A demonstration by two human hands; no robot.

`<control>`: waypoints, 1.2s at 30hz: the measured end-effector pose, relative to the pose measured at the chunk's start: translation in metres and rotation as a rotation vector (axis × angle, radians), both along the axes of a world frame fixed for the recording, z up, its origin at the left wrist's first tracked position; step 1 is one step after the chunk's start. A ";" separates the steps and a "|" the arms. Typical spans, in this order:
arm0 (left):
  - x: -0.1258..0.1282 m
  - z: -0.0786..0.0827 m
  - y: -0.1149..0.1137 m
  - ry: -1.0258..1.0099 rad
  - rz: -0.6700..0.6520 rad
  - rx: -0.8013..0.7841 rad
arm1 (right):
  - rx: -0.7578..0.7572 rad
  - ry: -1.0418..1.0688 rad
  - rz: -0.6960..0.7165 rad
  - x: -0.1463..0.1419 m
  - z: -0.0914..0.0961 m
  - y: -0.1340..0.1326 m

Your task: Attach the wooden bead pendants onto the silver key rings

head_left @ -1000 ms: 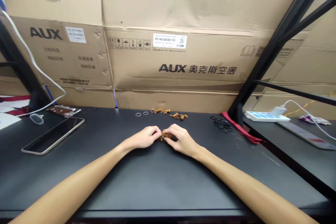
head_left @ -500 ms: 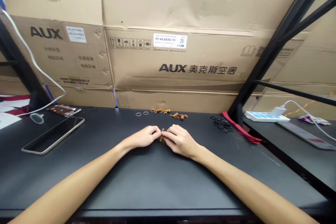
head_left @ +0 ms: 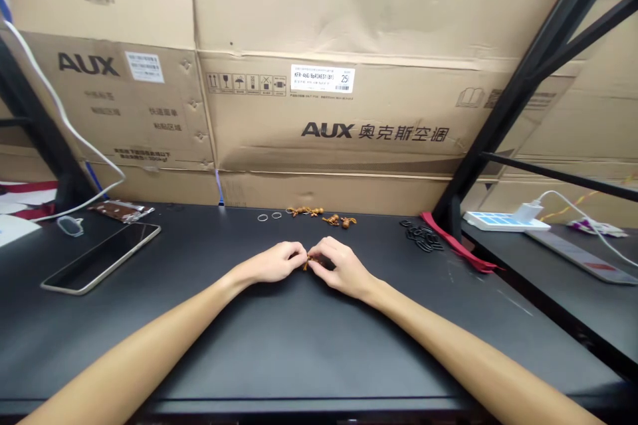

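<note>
My left hand [head_left: 274, 262] and my right hand [head_left: 339, 267] meet at the middle of the black table [head_left: 299, 345], fingers curled in pinches. Between the fingertips sits a small brown wooden charm [head_left: 308, 261], mostly hidden by my right fingers. Both hands grip it just above the tabletop. Behind them, near the back edge, lie more brown charms [head_left: 321, 215] in a short row and two small metal rings [head_left: 269, 216].
A phone [head_left: 102, 256] lies face up at the left, with a wrapped packet [head_left: 121, 210] and a white cable behind it. Black rings [head_left: 423, 236] and a red strap lie at the right. A power strip [head_left: 498, 220] rests on the neighbouring table. Cardboard boxes [head_left: 339, 80] wall the back.
My right fingers have closed further over the charm, so less of it shows than a second ago. The hands stay in place.
</note>
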State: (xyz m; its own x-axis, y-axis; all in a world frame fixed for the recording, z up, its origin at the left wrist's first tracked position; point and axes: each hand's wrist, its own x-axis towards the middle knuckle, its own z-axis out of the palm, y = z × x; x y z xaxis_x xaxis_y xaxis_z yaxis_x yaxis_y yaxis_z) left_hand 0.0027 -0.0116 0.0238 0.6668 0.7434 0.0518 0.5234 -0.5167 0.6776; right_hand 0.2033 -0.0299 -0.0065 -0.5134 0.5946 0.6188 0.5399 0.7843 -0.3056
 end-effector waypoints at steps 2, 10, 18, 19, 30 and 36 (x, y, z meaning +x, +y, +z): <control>-0.001 -0.002 0.001 -0.004 -0.002 0.001 | -0.026 0.009 -0.017 0.000 -0.001 0.000; -0.001 -0.004 0.001 0.018 -0.020 0.033 | -0.019 -0.021 -0.128 0.000 -0.005 0.002; -0.008 -0.012 0.007 0.208 -0.060 0.478 | -0.053 -0.138 -0.166 0.013 -0.007 0.015; -0.009 -0.012 0.007 0.211 -0.061 0.502 | -0.057 -0.148 -0.160 0.013 -0.007 0.015; 0.002 -0.016 0.001 0.174 -0.003 0.613 | -0.093 -0.131 -0.031 0.012 -0.009 0.014; -0.009 -0.015 0.008 0.168 -0.061 0.559 | -0.082 -0.138 -0.077 0.016 -0.009 0.018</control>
